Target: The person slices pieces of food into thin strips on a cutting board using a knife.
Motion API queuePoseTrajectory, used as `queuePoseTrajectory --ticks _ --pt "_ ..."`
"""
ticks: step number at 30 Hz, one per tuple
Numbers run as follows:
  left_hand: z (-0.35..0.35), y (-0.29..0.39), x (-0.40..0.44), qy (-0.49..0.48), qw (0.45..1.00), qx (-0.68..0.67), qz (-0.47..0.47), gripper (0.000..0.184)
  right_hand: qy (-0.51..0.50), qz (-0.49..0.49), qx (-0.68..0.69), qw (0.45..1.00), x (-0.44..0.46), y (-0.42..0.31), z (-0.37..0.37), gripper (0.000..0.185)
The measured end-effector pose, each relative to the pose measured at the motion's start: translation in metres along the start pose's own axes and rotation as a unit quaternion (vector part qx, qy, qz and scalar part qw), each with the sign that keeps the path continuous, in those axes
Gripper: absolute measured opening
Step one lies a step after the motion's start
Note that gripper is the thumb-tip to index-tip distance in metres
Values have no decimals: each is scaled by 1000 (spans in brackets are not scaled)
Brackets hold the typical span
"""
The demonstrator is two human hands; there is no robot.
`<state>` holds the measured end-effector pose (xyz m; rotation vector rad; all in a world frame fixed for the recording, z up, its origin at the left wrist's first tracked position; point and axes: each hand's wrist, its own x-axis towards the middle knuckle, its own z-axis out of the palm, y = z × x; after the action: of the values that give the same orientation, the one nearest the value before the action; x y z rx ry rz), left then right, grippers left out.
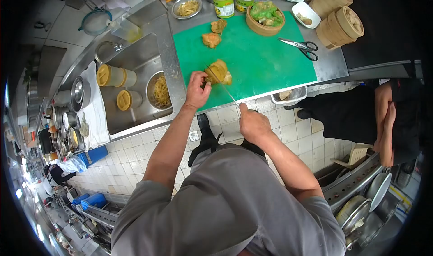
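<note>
On the green cutting board [257,62] lies a yellow-brown, pickled-looking vegetable [219,71], cut into at its near end. My left hand [197,91] has its fingers curled on the left side of this vegetable, pressing it to the board. A kitchen knife [231,96] is gripped by the handle in my right hand [255,124]. Its blade points up and left, with the tip end at the vegetable's near side. Farther back on the board sit two more pieces of the same vegetable [211,40].
Scissors [300,46] and a bamboo steamer [265,30] with greens stand on the board. Cans [223,5] and a strainer [187,7] line the back. At left is a sink [149,50] with a bowl of strips [161,91]. A person with folded arms [384,116] stands at right.
</note>
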<state>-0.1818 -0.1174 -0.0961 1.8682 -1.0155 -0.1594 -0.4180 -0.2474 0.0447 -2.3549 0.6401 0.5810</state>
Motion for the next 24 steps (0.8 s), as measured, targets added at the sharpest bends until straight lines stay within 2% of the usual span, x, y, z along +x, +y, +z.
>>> queuePoseTrajectory --ticks 6,16,18,24 --pt "-1 -1 3 1 1000 16 15 39 -28 16 -45 998 -25 -9 -14 26" --pt "0 0 5 -4 999 26 20 37 -29 11 -56 998 -22 -1 4 30" --pt "-1 1 5 -7 999 32 15 38 16 -9 -45 999 -18 5 15 25" --pt "2 5 8 6 1000 5 12 32 18 -18 -13 1000 16 7 29 30"
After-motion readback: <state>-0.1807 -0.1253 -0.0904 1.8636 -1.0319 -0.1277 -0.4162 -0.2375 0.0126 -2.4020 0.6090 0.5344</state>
